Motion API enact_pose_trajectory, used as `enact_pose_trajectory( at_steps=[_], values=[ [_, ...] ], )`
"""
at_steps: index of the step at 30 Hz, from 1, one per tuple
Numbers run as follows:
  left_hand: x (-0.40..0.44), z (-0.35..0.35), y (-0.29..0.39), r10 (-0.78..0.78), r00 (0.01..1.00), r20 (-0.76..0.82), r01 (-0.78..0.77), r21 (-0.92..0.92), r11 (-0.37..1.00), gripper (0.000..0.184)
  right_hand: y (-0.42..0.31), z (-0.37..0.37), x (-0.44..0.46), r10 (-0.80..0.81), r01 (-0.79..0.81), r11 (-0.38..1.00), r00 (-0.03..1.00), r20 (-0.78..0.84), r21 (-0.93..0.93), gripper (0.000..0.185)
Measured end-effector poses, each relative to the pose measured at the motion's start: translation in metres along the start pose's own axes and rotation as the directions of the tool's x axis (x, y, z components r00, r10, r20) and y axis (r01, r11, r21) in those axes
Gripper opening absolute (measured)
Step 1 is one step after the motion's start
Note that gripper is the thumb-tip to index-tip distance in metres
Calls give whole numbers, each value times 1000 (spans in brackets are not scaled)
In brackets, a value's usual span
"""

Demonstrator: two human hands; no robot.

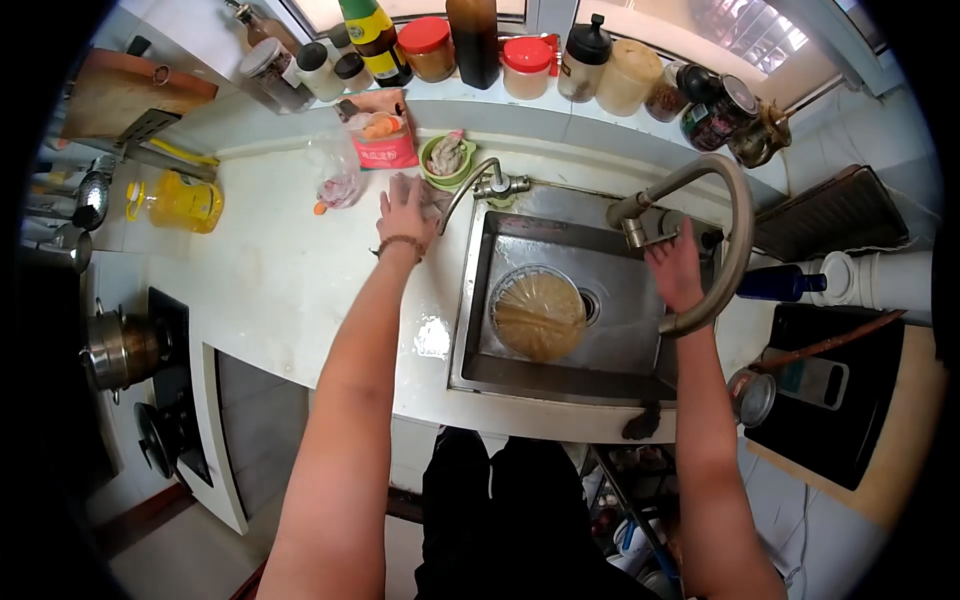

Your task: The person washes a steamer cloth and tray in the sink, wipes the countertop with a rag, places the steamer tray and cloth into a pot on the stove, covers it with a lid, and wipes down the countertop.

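My left hand [403, 215] reaches over the counter with its fingers stretched out, at a crumpled see-through item, perhaps plastic, that I cannot make out fully. Just beyond it sits a small green bowl [447, 160] holding a pale, lumpy piece of food. My right hand [677, 268] is raised beside the faucet [735, 200], fingers extended at its lever [660, 238]; whether they touch is unclear. Down in the steel sink [620, 360] a round clear bowl [540, 312] holds thin brownish strands like noodles, beside the drain.
A pink food packet [385, 135] and a clear plastic bag [340, 185] lie behind my left hand. A yellow oil bottle [185, 202] is at the left. Several jars and bottles, including a red-lidded jar [527, 68], line the windowsill. A pot [120, 348] stands far left.
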State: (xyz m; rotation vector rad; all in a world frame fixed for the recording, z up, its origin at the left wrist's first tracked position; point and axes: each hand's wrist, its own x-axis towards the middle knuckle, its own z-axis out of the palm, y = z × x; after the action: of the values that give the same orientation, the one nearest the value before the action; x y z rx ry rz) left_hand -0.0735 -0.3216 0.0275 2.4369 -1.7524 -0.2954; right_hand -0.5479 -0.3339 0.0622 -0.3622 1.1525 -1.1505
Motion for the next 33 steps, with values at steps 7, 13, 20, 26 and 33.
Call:
enact_pose_trajectory(
  at_steps=[7, 13, 20, 26, 33],
  values=[
    [-6, 33, -4, -14, 1000, 16, 20, -472, 881, 34, 73, -46, -63, 53, -111, 924, 985, -165, -365, 81],
    [-110, 54, 112, 72, 794, 604, 584, -791, 183, 27, 20, -4, -11, -677, 456, -192, 580, 454, -869, 69],
    [-173, 41, 234, 240, 663, 709, 747, -648, -151, 20, 24, -9, -21, -436, 231, 56, 881, 184, -971, 66],
    [-187, 67, 264, 293, 683, 669, 703, -711, -12, 23, 78, -15, -74, -517, 439, 694, 855, 29, -571, 49],
    [-213, 85, 270, 295, 811, 505, 73, -588, 805, 50, 202, -59, -1, -323, 46, 782, 883, -341, -622, 53]
  ],
)
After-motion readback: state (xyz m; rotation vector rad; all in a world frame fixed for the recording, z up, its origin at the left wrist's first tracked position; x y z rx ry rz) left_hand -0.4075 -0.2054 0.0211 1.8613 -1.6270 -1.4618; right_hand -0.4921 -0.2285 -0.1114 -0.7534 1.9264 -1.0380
